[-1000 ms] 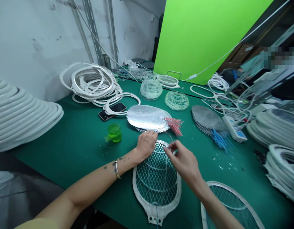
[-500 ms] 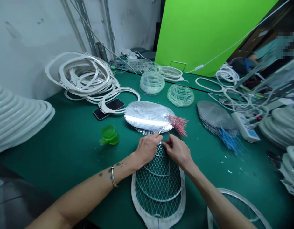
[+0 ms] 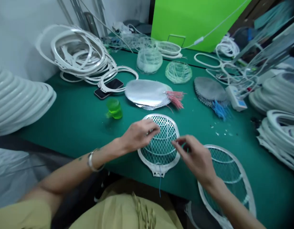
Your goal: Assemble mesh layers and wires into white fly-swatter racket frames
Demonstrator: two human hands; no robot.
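A white oval racket frame [image 3: 177,127] with a diamond-pattern metal mesh lies flat on the green table. A thin blue wire [image 3: 160,183] hangs from its narrow end past the table edge. My left hand [image 3: 138,135] hovers over the left side of the mesh, thumb and fingers pinched together. At the frame's right side is my right hand [image 3: 196,154], thumb and index finger also pinched. Whatever either pinch holds is too small to make out. Beyond the frame lies a stack of silver mesh sheets [image 3: 147,92] with pink wires [image 3: 175,98].
A second meshed frame [image 3: 247,187] lies at right, partly behind my right forearm. A green tape roll [image 3: 115,108] stands at left. White frames [image 3: 77,54] pile behind two phones [image 3: 115,84]. Grey mesh sheets [image 3: 210,89] with blue wires [image 3: 220,109] lie right, near stacked rings [image 3: 278,92].
Both hands have left the far rim of the racket frame, moved toward me and spread apart. The view has tilted down, showing the table edge and my clothing.
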